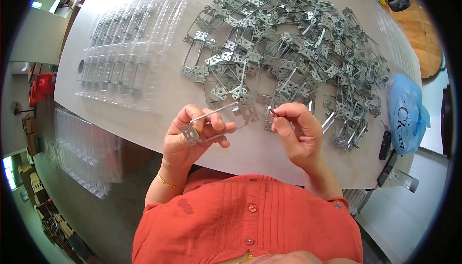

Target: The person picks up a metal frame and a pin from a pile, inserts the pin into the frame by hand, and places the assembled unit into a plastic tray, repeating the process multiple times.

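Note:
My left hand (185,136) grips a thin metal bracket frame (219,111), a long narrow rectangle with plates full of holes at both ends. It is held above the table, tilted up toward the right. Close to the frame's right end, my right hand (301,131) is closed in a pinch, thumb against forefinger. A small dark piece shows at those fingertips, too small to name. Beyond both hands lies a big heap of similar metal bracket frames (288,42), tangled together.
At the left, a clear plastic tray (166,28) holds rows of metal frames. More clear trays (86,148) are stacked below the table's left edge. A blue plastic bag (406,115), a black-handled tool (385,144) and a clear bottle (404,180) are at the right.

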`<state>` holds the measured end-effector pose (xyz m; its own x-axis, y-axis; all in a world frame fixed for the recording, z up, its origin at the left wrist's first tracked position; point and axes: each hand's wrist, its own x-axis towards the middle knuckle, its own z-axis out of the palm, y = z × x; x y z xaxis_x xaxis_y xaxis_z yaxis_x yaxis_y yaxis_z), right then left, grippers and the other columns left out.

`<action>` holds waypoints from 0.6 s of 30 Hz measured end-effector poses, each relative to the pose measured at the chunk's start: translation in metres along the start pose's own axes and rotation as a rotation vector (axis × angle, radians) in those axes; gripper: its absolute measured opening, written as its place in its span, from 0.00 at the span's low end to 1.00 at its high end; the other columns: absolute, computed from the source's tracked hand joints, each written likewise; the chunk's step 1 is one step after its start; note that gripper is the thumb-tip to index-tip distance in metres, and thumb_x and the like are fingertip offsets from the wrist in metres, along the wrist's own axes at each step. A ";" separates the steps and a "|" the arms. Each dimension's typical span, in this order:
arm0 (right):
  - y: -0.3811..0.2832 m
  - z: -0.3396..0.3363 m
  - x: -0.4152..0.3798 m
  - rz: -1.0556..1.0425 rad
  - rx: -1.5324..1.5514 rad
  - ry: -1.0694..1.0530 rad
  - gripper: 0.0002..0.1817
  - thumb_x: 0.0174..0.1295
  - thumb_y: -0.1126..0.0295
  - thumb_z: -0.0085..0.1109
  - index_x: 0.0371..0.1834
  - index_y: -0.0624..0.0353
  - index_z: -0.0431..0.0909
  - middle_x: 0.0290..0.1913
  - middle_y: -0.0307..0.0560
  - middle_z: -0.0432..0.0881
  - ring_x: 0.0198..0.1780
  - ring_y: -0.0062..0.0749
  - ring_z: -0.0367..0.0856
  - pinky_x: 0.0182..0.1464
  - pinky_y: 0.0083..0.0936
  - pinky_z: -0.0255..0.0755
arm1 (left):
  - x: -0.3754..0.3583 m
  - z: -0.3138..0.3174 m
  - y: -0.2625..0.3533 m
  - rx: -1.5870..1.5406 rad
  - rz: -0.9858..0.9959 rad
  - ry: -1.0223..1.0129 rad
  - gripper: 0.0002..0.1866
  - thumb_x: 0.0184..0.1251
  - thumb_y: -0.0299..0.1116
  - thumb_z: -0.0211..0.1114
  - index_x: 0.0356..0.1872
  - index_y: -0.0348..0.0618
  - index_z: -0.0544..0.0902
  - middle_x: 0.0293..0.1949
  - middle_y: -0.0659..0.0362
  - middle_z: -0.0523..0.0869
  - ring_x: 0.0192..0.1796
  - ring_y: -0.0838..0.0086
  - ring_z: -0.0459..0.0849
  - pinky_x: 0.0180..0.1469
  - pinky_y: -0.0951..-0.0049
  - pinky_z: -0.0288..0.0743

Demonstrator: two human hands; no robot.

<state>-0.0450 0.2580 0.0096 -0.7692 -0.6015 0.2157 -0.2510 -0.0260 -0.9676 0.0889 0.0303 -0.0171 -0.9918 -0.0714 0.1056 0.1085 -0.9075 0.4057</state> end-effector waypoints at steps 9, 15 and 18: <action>-0.008 0.004 -0.002 0.105 0.049 -0.102 0.06 0.68 0.81 0.63 0.47 0.64 0.82 0.34 0.40 0.85 0.27 0.17 0.81 0.31 0.18 0.74 | -0.002 0.006 0.006 0.325 0.052 0.008 0.07 0.79 0.31 0.63 0.45 0.39 0.75 0.56 0.41 0.83 0.68 0.39 0.80 0.58 0.45 0.85; -0.006 0.003 -0.002 0.100 0.031 -0.121 0.07 0.68 0.81 0.63 0.46 0.63 0.82 0.34 0.41 0.85 0.27 0.17 0.81 0.30 0.19 0.73 | -0.001 0.015 0.005 0.494 0.076 0.021 0.06 0.79 0.28 0.61 0.40 0.37 0.77 0.55 0.38 0.84 0.65 0.43 0.83 0.59 0.48 0.84; -0.007 0.002 0.000 0.071 -0.023 -0.128 0.06 0.67 0.81 0.63 0.46 0.62 0.82 0.32 0.40 0.84 0.26 0.17 0.80 0.29 0.19 0.72 | -0.003 0.016 0.008 0.630 0.075 0.013 0.08 0.79 0.27 0.60 0.37 0.35 0.78 0.54 0.36 0.84 0.64 0.46 0.84 0.60 0.50 0.83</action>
<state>-0.0415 0.2566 0.0158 -0.7047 -0.6981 0.1270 -0.2131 0.0375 -0.9763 0.0936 0.0300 0.0006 -0.9804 -0.1336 0.1451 0.1923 -0.4826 0.8545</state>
